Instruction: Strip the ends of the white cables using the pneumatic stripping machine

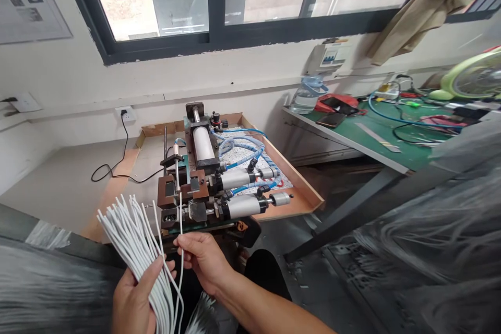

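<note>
My left hand (133, 297) is closed around a bundle of several white cables (129, 232) that fan up and to the left. My right hand (203, 258) pinches a single white cable (180, 229) and holds it upright, its tip at the front jaws of a small pneumatic machine (207, 182). The machine has white and silver air cylinders with blue hoses and sits on a brown board (301, 188).
A black power cord (117, 164) runs from a wall socket to the machine. A green-topped bench (383, 130) at the right carries tools, wires and a water bottle. Clear plastic bags holding white cables lie at the right (430, 235) and lower left (47, 282).
</note>
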`<state>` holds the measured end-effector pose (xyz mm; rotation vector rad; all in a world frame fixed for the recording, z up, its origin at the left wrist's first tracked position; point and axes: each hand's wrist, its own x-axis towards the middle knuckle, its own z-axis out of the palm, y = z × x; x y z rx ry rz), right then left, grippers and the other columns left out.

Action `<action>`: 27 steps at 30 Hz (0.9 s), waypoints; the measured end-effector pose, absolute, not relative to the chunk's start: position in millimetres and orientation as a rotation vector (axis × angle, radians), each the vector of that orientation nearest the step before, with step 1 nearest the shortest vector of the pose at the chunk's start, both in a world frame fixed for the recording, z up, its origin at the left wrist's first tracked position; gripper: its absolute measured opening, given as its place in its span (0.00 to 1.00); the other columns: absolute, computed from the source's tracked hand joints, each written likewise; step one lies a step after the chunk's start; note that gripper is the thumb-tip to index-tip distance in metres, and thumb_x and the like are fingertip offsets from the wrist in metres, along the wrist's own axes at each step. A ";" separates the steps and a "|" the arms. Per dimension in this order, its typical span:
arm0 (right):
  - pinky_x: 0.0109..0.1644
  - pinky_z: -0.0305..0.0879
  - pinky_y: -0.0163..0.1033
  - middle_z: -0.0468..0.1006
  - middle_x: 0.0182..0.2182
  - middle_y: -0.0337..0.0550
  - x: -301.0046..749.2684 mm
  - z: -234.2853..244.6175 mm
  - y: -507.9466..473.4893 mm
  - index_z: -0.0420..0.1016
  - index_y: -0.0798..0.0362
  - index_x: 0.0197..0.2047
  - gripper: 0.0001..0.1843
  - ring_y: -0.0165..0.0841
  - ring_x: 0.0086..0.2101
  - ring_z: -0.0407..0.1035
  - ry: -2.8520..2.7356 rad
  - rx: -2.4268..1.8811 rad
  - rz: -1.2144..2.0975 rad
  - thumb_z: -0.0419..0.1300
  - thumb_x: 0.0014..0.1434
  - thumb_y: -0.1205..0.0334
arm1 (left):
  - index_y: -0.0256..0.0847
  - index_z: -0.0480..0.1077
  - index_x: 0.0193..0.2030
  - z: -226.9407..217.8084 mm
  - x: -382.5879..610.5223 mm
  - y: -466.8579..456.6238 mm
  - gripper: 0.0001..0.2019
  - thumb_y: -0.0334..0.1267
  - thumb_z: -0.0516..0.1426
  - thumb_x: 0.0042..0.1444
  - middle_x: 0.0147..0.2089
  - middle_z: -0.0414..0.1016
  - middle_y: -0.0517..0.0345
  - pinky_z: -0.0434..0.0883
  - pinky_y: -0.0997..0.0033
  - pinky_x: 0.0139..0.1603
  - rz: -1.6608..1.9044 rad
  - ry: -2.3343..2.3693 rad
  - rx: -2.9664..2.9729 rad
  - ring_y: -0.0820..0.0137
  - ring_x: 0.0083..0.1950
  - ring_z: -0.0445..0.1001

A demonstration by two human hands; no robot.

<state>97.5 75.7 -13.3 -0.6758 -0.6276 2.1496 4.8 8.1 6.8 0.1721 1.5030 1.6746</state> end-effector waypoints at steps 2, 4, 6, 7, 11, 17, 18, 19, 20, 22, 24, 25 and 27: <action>0.19 0.41 0.28 0.62 0.13 0.35 97.8 -11.9 79.0 0.73 0.62 0.22 0.11 0.20 0.15 0.49 -0.582 -0.656 2.194 0.63 0.38 0.60 | 0.36 0.69 0.30 7.3 4.9 10.0 0.13 0.32 0.63 0.32 0.23 0.74 0.56 0.70 0.70 0.29 1.673 1.538 0.173 0.67 0.26 0.72; 0.18 0.39 0.28 0.61 0.13 0.34 98.3 -10.5 81.2 0.73 0.63 0.22 0.11 0.19 0.15 0.48 -0.552 -0.646 2.221 0.63 0.38 0.60 | 0.36 0.69 0.29 6.3 4.6 11.8 0.13 0.33 0.63 0.32 0.22 0.74 0.56 0.69 0.70 0.28 1.670 1.552 0.180 0.68 0.25 0.72; 0.18 0.38 0.29 0.60 0.12 0.33 98.9 -9.7 82.5 0.72 0.63 0.21 0.12 0.19 0.14 0.47 -0.532 -0.647 2.240 0.63 0.38 0.61 | 0.36 0.69 0.29 5.3 4.5 13.4 0.13 0.33 0.63 0.33 0.22 0.74 0.56 0.69 0.71 0.28 1.677 1.550 0.191 0.68 0.25 0.72; 0.18 0.38 0.28 0.60 0.12 0.33 99.2 -9.5 83.0 0.72 0.63 0.21 0.12 0.18 0.14 0.46 -0.527 -0.650 2.246 0.63 0.37 0.61 | 0.36 0.69 0.29 5.3 4.6 14.2 0.13 0.33 0.63 0.33 0.22 0.74 0.57 0.69 0.70 0.27 1.684 1.550 0.195 0.68 0.24 0.72; 0.17 0.42 0.28 0.60 0.11 0.33 99.2 -10.1 84.7 0.71 0.62 0.21 0.12 0.19 0.13 0.50 -0.528 -0.680 2.246 0.63 0.38 0.59 | 0.36 0.69 0.28 9.1 7.7 16.7 0.13 0.33 0.63 0.31 0.21 0.74 0.57 0.69 0.71 0.26 1.701 1.584 0.226 0.69 0.23 0.71; 0.19 0.49 0.29 0.65 0.13 0.35 93.0 -5.6 81.3 0.70 0.61 0.22 0.13 0.23 0.15 0.58 -0.643 -0.591 2.350 0.65 0.36 0.58 | 0.38 0.70 0.34 9.3 9.9 16.7 0.16 0.33 0.62 0.33 0.27 0.75 0.57 0.70 0.68 0.33 1.703 1.554 0.320 0.66 0.29 0.73; 0.19 0.48 0.29 0.66 0.13 0.36 91.9 -4.0 79.6 0.70 0.61 0.22 0.14 0.23 0.15 0.58 -0.664 -0.628 2.307 0.65 0.35 0.59 | 0.38 0.70 0.35 8.4 9.3 16.1 0.17 0.33 0.62 0.34 0.29 0.76 0.57 0.69 0.68 0.35 1.705 1.551 0.341 0.66 0.30 0.73; 0.18 0.47 0.29 0.66 0.13 0.36 91.2 -2.4 77.8 0.70 0.60 0.21 0.13 0.23 0.14 0.58 -0.673 -0.675 2.240 0.65 0.35 0.59 | 0.38 0.70 0.36 7.7 8.7 15.5 0.17 0.33 0.62 0.34 0.29 0.76 0.57 0.69 0.68 0.36 1.709 1.563 0.358 0.66 0.31 0.73; 0.18 0.46 0.29 0.65 0.12 0.35 91.0 -0.9 76.1 0.70 0.60 0.21 0.13 0.22 0.14 0.57 -0.680 -0.710 2.166 0.65 0.35 0.59 | 0.39 0.70 0.35 7.4 8.0 15.0 0.17 0.33 0.62 0.34 0.29 0.76 0.58 0.69 0.68 0.36 1.711 1.586 0.370 0.66 0.30 0.73; 0.17 0.42 0.28 0.65 0.12 0.35 92.1 0.8 73.4 0.70 0.60 0.20 0.13 0.21 0.14 0.56 -0.681 -0.736 2.055 0.64 0.36 0.58 | 0.38 0.70 0.33 7.8 7.4 14.7 0.15 0.33 0.62 0.33 0.28 0.75 0.59 0.68 0.68 0.36 1.711 1.616 0.378 0.66 0.30 0.73; 0.16 0.40 0.28 0.66 0.14 0.37 94.5 0.6 72.3 0.70 0.60 0.20 0.13 0.20 0.14 0.54 -0.652 -0.735 2.016 0.63 0.38 0.58 | 0.38 0.71 0.32 9.6 7.6 15.4 0.14 0.33 0.62 0.33 0.27 0.75 0.59 0.68 0.68 0.35 1.704 1.594 0.369 0.65 0.30 0.73; 0.16 0.40 0.27 0.67 0.14 0.37 95.8 -0.1 72.4 0.70 0.61 0.20 0.12 0.20 0.14 0.53 -0.634 -0.738 2.016 0.63 0.39 0.58 | 0.38 0.71 0.31 10.6 8.0 16.0 0.13 0.33 0.62 0.33 0.26 0.75 0.59 0.69 0.68 0.35 1.694 1.574 0.358 0.65 0.30 0.73; 0.16 0.40 0.27 0.68 0.15 0.38 97.7 -2.0 73.2 0.70 0.61 0.21 0.11 0.19 0.14 0.53 -0.592 -0.764 2.019 0.62 0.39 0.59 | 0.38 0.71 0.30 12.6 8.7 17.3 0.12 0.33 0.62 0.33 0.25 0.75 0.58 0.69 0.68 0.34 1.681 1.549 0.339 0.65 0.29 0.73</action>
